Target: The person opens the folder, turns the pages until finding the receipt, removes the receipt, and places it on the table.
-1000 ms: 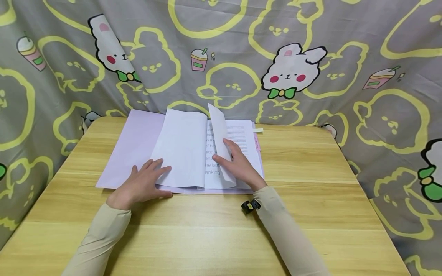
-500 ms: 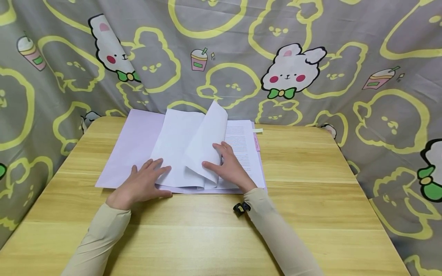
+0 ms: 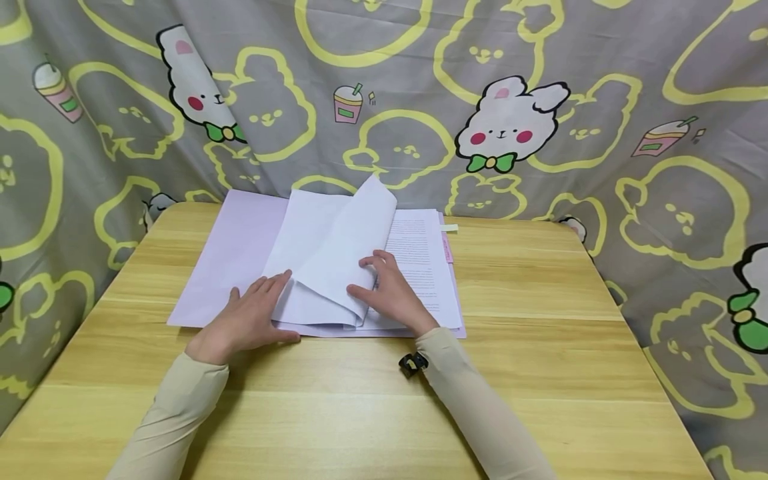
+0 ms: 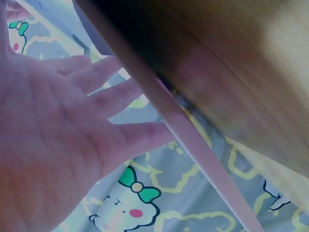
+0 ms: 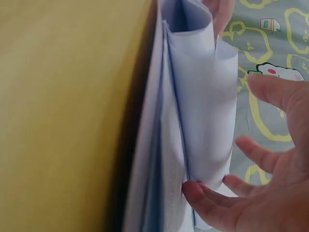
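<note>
A lilac-covered booklet (image 3: 231, 260) lies open on the wooden table, white sheets over its left side and a printed page (image 3: 414, 250) on the right. One white sheet (image 3: 345, 257) curls over leftward; its far corner stands raised. My right hand (image 3: 396, 293) touches this sheet with spread, slightly bent fingers; the right wrist view shows fingertips (image 5: 193, 188) at the foot of the curled paper (image 5: 205, 106). My left hand (image 3: 249, 320) rests on the left cover and page edge, fingers extended. In the left wrist view the left hand (image 4: 72, 111) reaches the lilac cover's edge (image 4: 193, 145).
A light paper tab (image 3: 449, 228) and a pink tab (image 3: 447, 248) stick out from the booklet's right edge. Grey curtain (image 3: 408, 87) with cartoon prints hangs behind and beside the wooden table (image 3: 540, 320). A small black device (image 3: 413, 365) sits at the right wrist.
My right hand has moved left, carrying the sheet from upright to curled over the left pages. The large print beneath became covered. The left hand stays nearly in place.
</note>
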The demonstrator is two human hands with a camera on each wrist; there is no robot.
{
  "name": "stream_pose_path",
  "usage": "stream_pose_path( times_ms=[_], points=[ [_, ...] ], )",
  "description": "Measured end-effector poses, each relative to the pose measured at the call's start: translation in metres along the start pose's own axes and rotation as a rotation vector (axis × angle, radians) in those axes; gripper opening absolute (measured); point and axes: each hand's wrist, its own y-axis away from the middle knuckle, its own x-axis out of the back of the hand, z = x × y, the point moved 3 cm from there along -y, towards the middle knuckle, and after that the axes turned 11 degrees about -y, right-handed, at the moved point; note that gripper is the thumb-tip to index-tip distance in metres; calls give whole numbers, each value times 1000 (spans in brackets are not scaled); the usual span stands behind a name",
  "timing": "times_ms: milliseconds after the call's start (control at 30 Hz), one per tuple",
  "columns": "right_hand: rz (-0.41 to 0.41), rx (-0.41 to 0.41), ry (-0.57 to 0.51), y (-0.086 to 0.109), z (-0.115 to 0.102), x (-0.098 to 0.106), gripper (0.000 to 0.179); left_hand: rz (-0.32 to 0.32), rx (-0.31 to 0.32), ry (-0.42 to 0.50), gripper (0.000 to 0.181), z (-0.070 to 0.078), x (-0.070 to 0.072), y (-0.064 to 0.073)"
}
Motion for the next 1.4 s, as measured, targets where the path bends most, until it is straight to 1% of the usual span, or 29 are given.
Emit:
stream_pose_path(
  times_ms=[100, 233, 367, 433, 500, 600, 733, 833, 933, 1067, 1133, 1200, 1267, 1400],
  points=[
    [27, -34, -66, -8, -1, 8, 61, 3, 5, 6, 122, 0, 1, 0],
    [48, -102, -176, -26, -1, 22, 70, 3, 8, 8, 122, -1, 1, -1],
    [50, -152, -204, -45, 2, 33, 74, 3, 6, 10, 121, -1, 0, 0],
    [67, -158, -184, -53, 3, 36, 75, 6, 4, 10, 121, -2, 0, 0],
    [77, -148, -177, -59, 5, 38, 74, 9, 3, 15, 121, -2, 0, 0],
    [65, -111, -145, -63, 4, 35, 73, 16, 4, 28, 124, -3, 0, 0],
    [15, -78, -129, -60, -1, 26, 73, 43, 3, 42, 129, -3, 0, 0],
    [14, -64, -102, -57, -5, 20, 71, 67, 0, 46, 131, -3, 1, -1],
    [10, -59, -61, -56, -5, 13, 67, 81, 2, 51, 127, -4, 1, -1],
    [-12, -68, -34, -55, -2, 8, 63, 86, 6, 54, 124, -4, 1, -2],
    [-5, -73, -40, -57, -2, 9, 63, 84, 5, 57, 125, -4, 1, -2],
    [21, -81, -66, -60, -2, 12, 66, 77, 7, 58, 126, -4, 1, -2],
    [53, -112, -127, -65, -1, 17, 70, 69, 12, 61, 128, -3, 2, -2],
    [72, -192, -337, -76, 7, 24, 76, 49, 25, 56, 134, -3, 1, -1]
  ],
)
